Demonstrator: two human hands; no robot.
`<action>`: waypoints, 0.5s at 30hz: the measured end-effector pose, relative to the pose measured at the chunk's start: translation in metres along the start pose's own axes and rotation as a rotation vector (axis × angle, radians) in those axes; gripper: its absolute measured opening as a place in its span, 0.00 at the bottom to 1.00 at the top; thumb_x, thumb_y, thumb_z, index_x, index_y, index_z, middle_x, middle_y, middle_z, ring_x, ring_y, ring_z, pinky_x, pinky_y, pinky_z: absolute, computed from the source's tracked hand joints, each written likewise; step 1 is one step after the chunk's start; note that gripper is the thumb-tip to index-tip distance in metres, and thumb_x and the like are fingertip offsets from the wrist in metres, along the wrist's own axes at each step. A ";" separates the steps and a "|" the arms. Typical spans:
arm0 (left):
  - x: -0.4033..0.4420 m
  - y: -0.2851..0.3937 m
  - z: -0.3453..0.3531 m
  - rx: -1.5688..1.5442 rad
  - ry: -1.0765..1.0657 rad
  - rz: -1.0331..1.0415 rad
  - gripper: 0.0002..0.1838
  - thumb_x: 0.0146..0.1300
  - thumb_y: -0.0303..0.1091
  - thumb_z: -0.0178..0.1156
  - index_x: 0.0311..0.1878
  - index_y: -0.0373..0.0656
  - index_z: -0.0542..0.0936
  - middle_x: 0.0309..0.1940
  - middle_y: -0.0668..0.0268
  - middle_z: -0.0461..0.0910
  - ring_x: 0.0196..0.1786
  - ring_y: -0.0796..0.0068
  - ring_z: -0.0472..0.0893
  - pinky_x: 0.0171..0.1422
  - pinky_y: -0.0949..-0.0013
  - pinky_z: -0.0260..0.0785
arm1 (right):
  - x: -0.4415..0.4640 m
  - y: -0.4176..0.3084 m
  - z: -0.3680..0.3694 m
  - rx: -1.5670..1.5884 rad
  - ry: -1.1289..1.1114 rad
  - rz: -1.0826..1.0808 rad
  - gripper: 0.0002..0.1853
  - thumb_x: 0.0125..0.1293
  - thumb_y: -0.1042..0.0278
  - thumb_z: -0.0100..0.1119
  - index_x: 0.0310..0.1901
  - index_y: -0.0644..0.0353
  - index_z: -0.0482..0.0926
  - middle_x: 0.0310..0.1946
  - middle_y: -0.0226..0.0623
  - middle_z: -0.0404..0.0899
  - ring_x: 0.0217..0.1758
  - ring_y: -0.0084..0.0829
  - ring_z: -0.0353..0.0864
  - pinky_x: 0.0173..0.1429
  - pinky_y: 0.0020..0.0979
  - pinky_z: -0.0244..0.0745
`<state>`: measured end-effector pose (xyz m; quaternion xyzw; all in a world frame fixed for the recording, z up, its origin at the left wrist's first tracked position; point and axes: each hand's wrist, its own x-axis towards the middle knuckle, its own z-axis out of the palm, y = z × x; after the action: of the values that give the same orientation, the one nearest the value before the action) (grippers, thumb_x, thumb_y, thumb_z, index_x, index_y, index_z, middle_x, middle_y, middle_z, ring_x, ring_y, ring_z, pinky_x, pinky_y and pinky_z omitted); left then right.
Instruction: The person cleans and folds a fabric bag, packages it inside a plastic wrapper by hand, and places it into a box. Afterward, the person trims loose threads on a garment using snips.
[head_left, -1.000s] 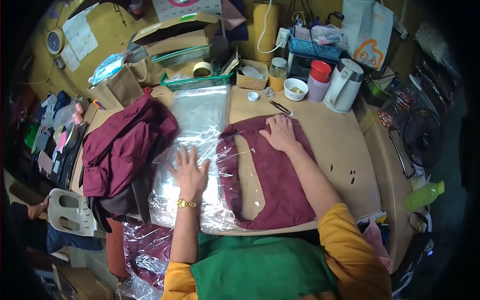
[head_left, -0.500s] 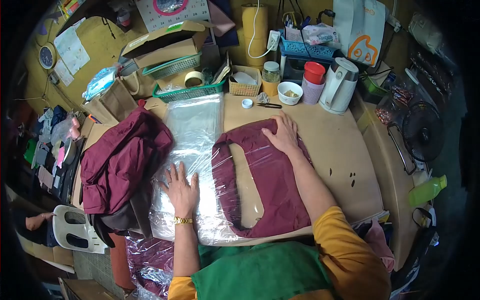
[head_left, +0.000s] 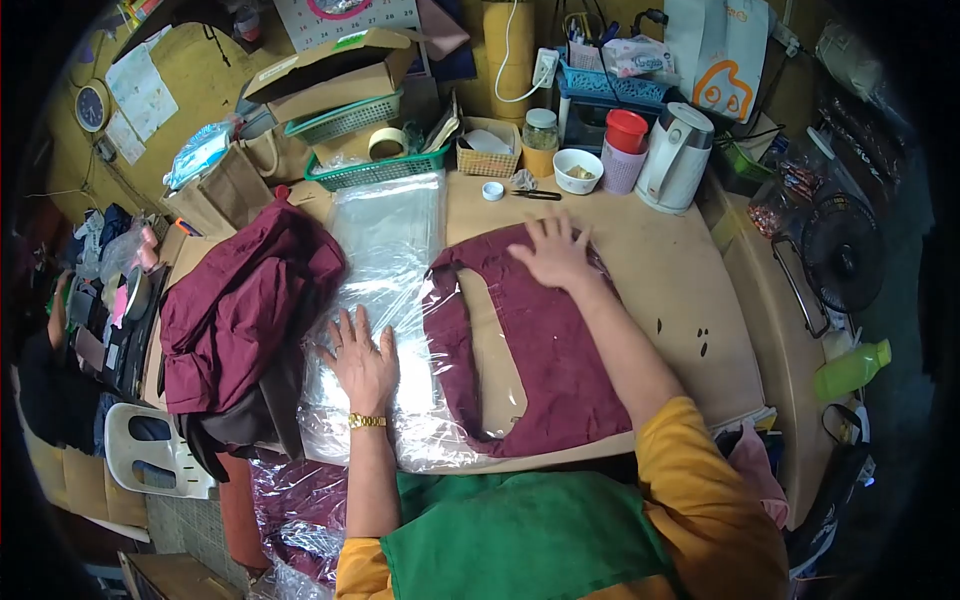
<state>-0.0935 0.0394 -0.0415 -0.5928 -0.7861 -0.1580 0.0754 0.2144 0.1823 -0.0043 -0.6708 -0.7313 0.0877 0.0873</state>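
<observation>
A flat maroon fabric bag [head_left: 555,350] with a wide loop strap lies on the table in front of me. Shiny clear plastic shows over its strap side. My right hand [head_left: 552,255], slightly blurred, is spread over the bag's far end and holds nothing. To the left, my left hand [head_left: 362,362] rests flat with fingers apart on a stack of clear plastic bags [head_left: 388,225]. Beside that stack sits a crumpled heap of maroon fabric [head_left: 245,310], with a dark brown part hanging over the near edge.
Along the back stand a green basket [head_left: 385,172], a white bowl [head_left: 579,172], a white electric kettle [head_left: 677,160] and a jar [head_left: 540,130]. Black snips [head_left: 537,194] lie near a small white lid [head_left: 493,191]. A white plastic chair [head_left: 125,450] and another person [head_left: 50,380] are at left.
My right hand has slid left over the bag's far end, its fingers more spread. My left hand stays on the plastic stack. The person at left has shifted, and the view has tilted slightly.
</observation>
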 end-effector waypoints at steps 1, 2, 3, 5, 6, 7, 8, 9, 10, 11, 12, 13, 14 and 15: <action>0.000 0.000 0.001 0.009 0.006 0.000 0.35 0.70 0.57 0.48 0.74 0.46 0.65 0.75 0.53 0.60 0.78 0.48 0.55 0.78 0.33 0.39 | -0.012 -0.012 0.000 -0.021 -0.024 -0.107 0.39 0.71 0.31 0.39 0.76 0.46 0.56 0.80 0.45 0.41 0.83 0.51 0.33 0.74 0.73 0.23; 0.000 -0.001 0.002 0.010 0.001 0.000 0.35 0.70 0.57 0.48 0.74 0.46 0.65 0.75 0.53 0.60 0.78 0.48 0.55 0.78 0.33 0.39 | -0.023 -0.019 0.009 -0.048 -0.037 -0.154 0.39 0.71 0.30 0.39 0.77 0.44 0.56 0.80 0.44 0.42 0.83 0.50 0.33 0.74 0.74 0.23; 0.000 -0.003 0.003 0.007 -0.004 -0.003 0.35 0.70 0.57 0.48 0.74 0.46 0.65 0.75 0.53 0.60 0.78 0.48 0.55 0.78 0.33 0.39 | -0.028 -0.013 0.023 -0.054 0.018 -0.184 0.39 0.71 0.30 0.39 0.77 0.44 0.56 0.80 0.43 0.43 0.83 0.48 0.34 0.75 0.72 0.24; 0.003 -0.004 0.003 0.012 -0.016 -0.001 0.35 0.70 0.57 0.48 0.74 0.46 0.65 0.75 0.53 0.60 0.78 0.48 0.55 0.78 0.33 0.39 | -0.022 0.007 0.049 -0.006 0.093 -0.233 0.39 0.71 0.31 0.39 0.77 0.44 0.56 0.80 0.40 0.45 0.84 0.45 0.36 0.77 0.69 0.25; 0.004 -0.001 0.003 0.010 -0.003 -0.014 0.36 0.70 0.57 0.48 0.74 0.46 0.65 0.75 0.53 0.60 0.78 0.49 0.55 0.78 0.34 0.38 | -0.009 0.015 0.050 0.039 0.107 -0.256 0.39 0.71 0.31 0.39 0.77 0.44 0.57 0.80 0.38 0.46 0.84 0.43 0.37 0.78 0.67 0.25; -0.001 0.001 0.003 0.013 -0.005 -0.019 0.36 0.70 0.57 0.48 0.74 0.46 0.65 0.75 0.53 0.60 0.78 0.49 0.55 0.78 0.34 0.38 | -0.002 0.020 0.046 0.030 0.042 -0.281 0.38 0.72 0.32 0.39 0.77 0.45 0.56 0.80 0.36 0.46 0.84 0.42 0.38 0.79 0.64 0.27; -0.002 0.002 -0.001 -0.010 -0.004 -0.008 0.36 0.70 0.58 0.48 0.74 0.45 0.65 0.75 0.54 0.60 0.78 0.49 0.56 0.78 0.34 0.39 | 0.005 0.023 0.036 0.054 -0.074 -0.285 0.37 0.73 0.34 0.39 0.77 0.46 0.56 0.80 0.37 0.46 0.83 0.44 0.39 0.79 0.65 0.27; -0.002 0.000 0.002 0.006 0.003 -0.005 0.36 0.70 0.58 0.48 0.74 0.46 0.65 0.75 0.54 0.60 0.78 0.49 0.56 0.78 0.34 0.39 | 0.006 0.021 0.022 0.057 -0.183 -0.256 0.37 0.73 0.35 0.38 0.76 0.47 0.57 0.80 0.40 0.45 0.83 0.45 0.39 0.78 0.65 0.28; -0.002 -0.001 0.004 0.020 0.012 0.000 0.36 0.70 0.58 0.48 0.74 0.46 0.65 0.75 0.54 0.60 0.78 0.49 0.56 0.78 0.34 0.40 | 0.001 0.015 0.006 0.061 -0.289 -0.226 0.37 0.73 0.35 0.37 0.76 0.48 0.57 0.80 0.42 0.45 0.83 0.47 0.40 0.78 0.66 0.28; 0.000 0.000 0.004 0.014 0.006 0.007 0.36 0.70 0.58 0.48 0.74 0.46 0.65 0.75 0.54 0.60 0.78 0.49 0.56 0.78 0.34 0.40 | -0.018 0.001 -0.014 0.016 -0.286 -0.228 0.36 0.74 0.35 0.37 0.75 0.49 0.59 0.79 0.45 0.46 0.83 0.49 0.40 0.78 0.67 0.29; 0.000 0.000 0.002 0.014 0.012 -0.002 0.36 0.70 0.58 0.47 0.74 0.46 0.65 0.75 0.53 0.60 0.78 0.49 0.56 0.78 0.33 0.40 | -0.048 -0.012 -0.027 -0.028 -0.288 -0.233 0.36 0.74 0.36 0.37 0.75 0.51 0.60 0.79 0.48 0.47 0.82 0.51 0.41 0.77 0.68 0.30; -0.003 -0.001 0.001 0.018 0.016 -0.012 0.36 0.70 0.58 0.47 0.74 0.46 0.64 0.75 0.53 0.60 0.78 0.48 0.57 0.77 0.33 0.40 | -0.081 -0.015 -0.025 -0.028 -0.164 -0.351 0.34 0.75 0.38 0.39 0.74 0.52 0.62 0.78 0.50 0.48 0.82 0.53 0.42 0.77 0.69 0.31; -0.004 -0.002 0.002 0.015 0.010 -0.011 0.36 0.70 0.58 0.47 0.74 0.46 0.64 0.75 0.53 0.60 0.78 0.48 0.57 0.77 0.33 0.40 | -0.116 -0.018 -0.024 -0.035 -0.091 -0.418 0.32 0.74 0.41 0.43 0.73 0.53 0.63 0.77 0.50 0.50 0.81 0.53 0.43 0.77 0.69 0.31; -0.003 -0.002 0.003 0.014 0.010 -0.009 0.36 0.70 0.58 0.47 0.74 0.46 0.64 0.75 0.53 0.59 0.78 0.48 0.57 0.77 0.33 0.40 | -0.150 -0.018 -0.016 -0.034 -0.001 -0.467 0.32 0.72 0.43 0.47 0.72 0.52 0.64 0.77 0.50 0.51 0.81 0.53 0.43 0.76 0.72 0.31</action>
<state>-0.0943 0.0368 -0.0452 -0.5879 -0.7895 -0.1555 0.0827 0.2138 0.0312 0.0143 -0.4846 -0.8681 0.0530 0.0935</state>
